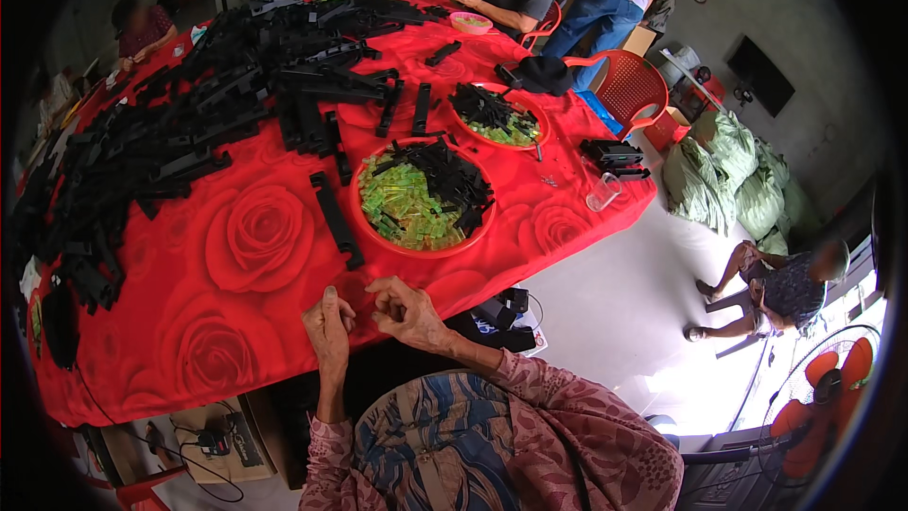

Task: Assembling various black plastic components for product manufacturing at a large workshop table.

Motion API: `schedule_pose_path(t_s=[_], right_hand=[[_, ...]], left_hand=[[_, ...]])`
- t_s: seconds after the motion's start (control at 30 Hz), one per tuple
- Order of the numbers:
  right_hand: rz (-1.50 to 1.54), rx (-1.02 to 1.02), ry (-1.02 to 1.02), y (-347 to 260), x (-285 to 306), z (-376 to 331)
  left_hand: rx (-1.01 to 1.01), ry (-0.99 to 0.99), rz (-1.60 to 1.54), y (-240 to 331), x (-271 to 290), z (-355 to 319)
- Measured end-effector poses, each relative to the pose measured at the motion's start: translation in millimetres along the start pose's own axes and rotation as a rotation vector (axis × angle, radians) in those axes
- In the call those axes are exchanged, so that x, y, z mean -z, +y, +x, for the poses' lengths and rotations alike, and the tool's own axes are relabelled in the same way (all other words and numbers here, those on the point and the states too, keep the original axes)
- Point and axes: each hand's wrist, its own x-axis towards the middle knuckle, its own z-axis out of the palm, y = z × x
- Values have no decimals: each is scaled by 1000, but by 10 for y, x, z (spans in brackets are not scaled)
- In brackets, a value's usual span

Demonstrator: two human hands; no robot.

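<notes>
My left hand (329, 324) and my right hand (409, 315) are held close together at the near edge of a table (255, 237) with a red rose-print cloth. Both have their fingers curled in, the right in a pinch; anything between them is too small to make out. Just beyond stands a red-rimmed bowl (427, 253) of small yellow-green pieces and short black pieces. Left of that bowl, a long black plastic strip (334, 218) lies on the cloth. A second red bowl (546, 123) with similar contents sits farther back to the right.
A big heap of black plastic strips (189, 104) covers the table's left and far side. A clear cup (603, 193) lies near the right edge, by stacked black parts (613, 155). Several people work around the table. A red chair (624, 85), pale sacks (728, 170) and a fan (825, 393) stand right.
</notes>
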Motion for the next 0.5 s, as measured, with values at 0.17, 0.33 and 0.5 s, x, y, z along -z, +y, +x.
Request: schedule_pose_path(t_s=[0.17, 0.33, 0.5], right_hand=[[-21, 8, 3, -13, 4, 0], [9, -30, -8, -68, 18, 7], [-27, -5, -21, -46, 24, 6]], left_hand=[[3, -4, -11, -11, 10, -1], [2, -2, -19, -19, 10, -3], [1, -2, -18, -47, 18, 4]])
